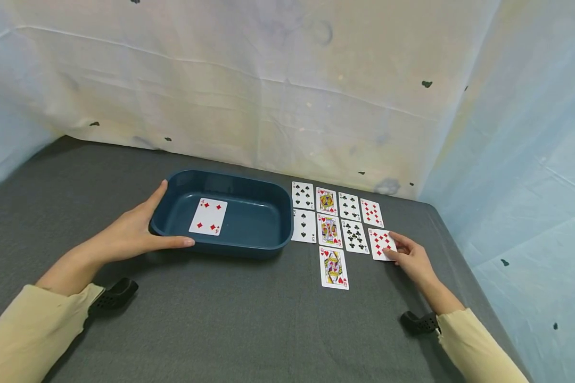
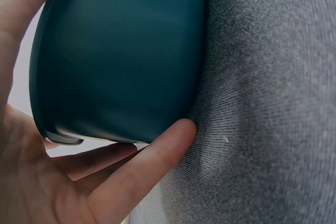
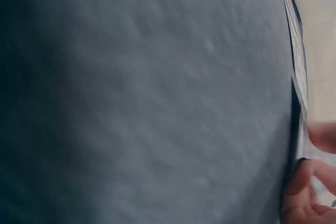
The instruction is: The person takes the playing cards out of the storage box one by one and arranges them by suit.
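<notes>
My left hand (image 1: 124, 234) grips the left end of a dark blue rectangular tray (image 1: 241, 247), thumb along its front wall and fingers round the far side. In the left wrist view, fingers (image 2: 152, 169) curve about the tray's end wall (image 2: 121, 56). Inside the tray, towards its left, a four of diamonds (image 1: 208, 216) lies face up. Over at the right, my right hand (image 1: 412, 258) pinches the right edge of a diamonds playing card (image 1: 379, 243). The right wrist view shows the fingertips (image 3: 302, 177) at that card, seen nearly edge-on.
Right of the tray, face-up cards lie in rows: a seven of spades (image 1: 303, 196), jack of hearts (image 1: 327, 201), king of hearts (image 1: 329, 230), several clubs cards (image 1: 354, 236) and another diamonds card (image 1: 371, 213). A queen of hearts (image 1: 333, 267) lies nearest. Pale cloth (image 1: 268, 106) hangs behind the grey table (image 1: 249, 319).
</notes>
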The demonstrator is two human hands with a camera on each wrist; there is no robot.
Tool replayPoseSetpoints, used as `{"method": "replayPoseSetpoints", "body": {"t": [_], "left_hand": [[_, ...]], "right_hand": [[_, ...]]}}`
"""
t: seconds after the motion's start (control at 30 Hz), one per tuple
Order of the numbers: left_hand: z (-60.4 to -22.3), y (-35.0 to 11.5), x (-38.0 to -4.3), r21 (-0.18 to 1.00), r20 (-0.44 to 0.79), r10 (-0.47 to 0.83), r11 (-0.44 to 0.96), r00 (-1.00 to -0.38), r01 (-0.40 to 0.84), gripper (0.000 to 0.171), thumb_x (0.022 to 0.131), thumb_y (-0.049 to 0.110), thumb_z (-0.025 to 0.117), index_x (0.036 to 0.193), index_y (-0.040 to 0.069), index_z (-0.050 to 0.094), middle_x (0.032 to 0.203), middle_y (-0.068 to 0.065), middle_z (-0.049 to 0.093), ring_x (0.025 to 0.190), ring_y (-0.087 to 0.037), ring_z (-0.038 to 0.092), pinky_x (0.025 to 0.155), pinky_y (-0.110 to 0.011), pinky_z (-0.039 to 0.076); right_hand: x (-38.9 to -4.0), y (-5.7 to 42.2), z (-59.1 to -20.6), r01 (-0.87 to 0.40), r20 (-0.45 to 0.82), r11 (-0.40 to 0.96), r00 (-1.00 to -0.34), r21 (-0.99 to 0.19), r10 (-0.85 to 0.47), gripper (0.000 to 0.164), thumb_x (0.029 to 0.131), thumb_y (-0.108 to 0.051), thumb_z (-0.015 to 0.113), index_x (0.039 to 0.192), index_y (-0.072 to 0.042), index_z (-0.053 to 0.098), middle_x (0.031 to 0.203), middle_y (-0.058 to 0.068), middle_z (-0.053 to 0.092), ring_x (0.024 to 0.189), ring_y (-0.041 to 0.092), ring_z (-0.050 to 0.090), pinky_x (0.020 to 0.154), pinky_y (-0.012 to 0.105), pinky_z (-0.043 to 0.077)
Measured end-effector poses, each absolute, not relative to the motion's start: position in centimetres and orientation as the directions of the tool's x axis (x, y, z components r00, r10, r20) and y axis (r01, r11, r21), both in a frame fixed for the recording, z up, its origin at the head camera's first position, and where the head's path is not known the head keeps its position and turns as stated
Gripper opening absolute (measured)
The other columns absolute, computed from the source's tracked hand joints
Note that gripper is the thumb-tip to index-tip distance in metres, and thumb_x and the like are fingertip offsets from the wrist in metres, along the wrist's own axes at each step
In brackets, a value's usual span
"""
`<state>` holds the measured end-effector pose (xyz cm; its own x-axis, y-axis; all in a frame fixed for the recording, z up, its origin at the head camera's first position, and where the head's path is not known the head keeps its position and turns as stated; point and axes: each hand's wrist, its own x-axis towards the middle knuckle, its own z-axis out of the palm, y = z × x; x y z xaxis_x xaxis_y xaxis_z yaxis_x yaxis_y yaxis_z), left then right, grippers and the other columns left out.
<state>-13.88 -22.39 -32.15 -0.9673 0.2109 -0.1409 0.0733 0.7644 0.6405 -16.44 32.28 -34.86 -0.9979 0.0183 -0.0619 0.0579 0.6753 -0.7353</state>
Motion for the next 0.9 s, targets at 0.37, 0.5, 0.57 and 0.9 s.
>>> {"method": "replayPoseSetpoints", "body": {"t": [0.37, 0.5, 0.57, 0.9], "left_hand": [[-32.1, -22.4, -13.9, 0.635, -0.145, 0.208, 0.769, -0.967, 0.07, 0.13, 0.073, 0.062, 0.073, 0.149, 0.021, -0.024, 0.158, -0.027, -0.005, 0.14, -0.053, 0.012, 0.102, -0.073, 0.022], [-32.1, -22.3, -13.9, 0.631, -0.146, 0.205, 0.773, -0.968, 0.068, 0.131, 0.073, 0.063, 0.073, 0.149, 0.02, -0.024, 0.157, -0.028, -0.004, 0.14, -0.054, 0.013, 0.101, -0.073, 0.022], [-32.1, -22.3, -13.9, 0.631, -0.146, 0.203, 0.773, -0.968, 0.067, 0.131, 0.072, 0.063, 0.073, 0.149, 0.02, -0.024, 0.157, -0.029, -0.003, 0.14, -0.054, 0.013, 0.101, -0.073, 0.022], [-32.1, -22.4, -14.0, 0.638, -0.147, 0.2, 0.768, -0.969, 0.062, 0.131, 0.072, 0.064, 0.073, 0.149, 0.021, -0.024, 0.158, -0.026, -0.004, 0.141, -0.052, 0.013, 0.102, -0.072, 0.022]], "right_hand": [[-17.9, 32.7, -34.3, -0.13, -0.021, 0.877, -0.987, -0.463, -0.158, 0.053, 0.087, -0.021, 0.069, 0.131, 0.005, 0.055, 0.088, 0.019, 0.062, 0.056, 0.006, 0.042, 0.051, 0.024, 0.035], [-18.0, 32.5, -34.2, -0.151, -0.012, 0.882, -0.984, -0.445, -0.175, 0.049, 0.087, -0.02, 0.069, 0.129, 0.005, 0.057, 0.088, 0.016, 0.06, 0.051, 0.007, 0.034, 0.048, 0.024, 0.031], [-18.1, 32.3, -34.0, -0.143, -0.02, 0.882, -0.985, -0.448, -0.17, 0.049, 0.088, -0.02, 0.069, 0.129, 0.005, 0.057, 0.097, 0.021, 0.062, 0.054, 0.008, 0.036, 0.05, 0.025, 0.033], [-18.9, 28.7, -32.1, -0.066, -0.075, 0.83, -0.989, -0.554, -0.128, 0.055, 0.091, -0.029, 0.066, 0.135, 0.0, 0.052, 0.095, 0.021, 0.066, 0.074, 0.022, 0.06, 0.058, 0.03, 0.045]]}}
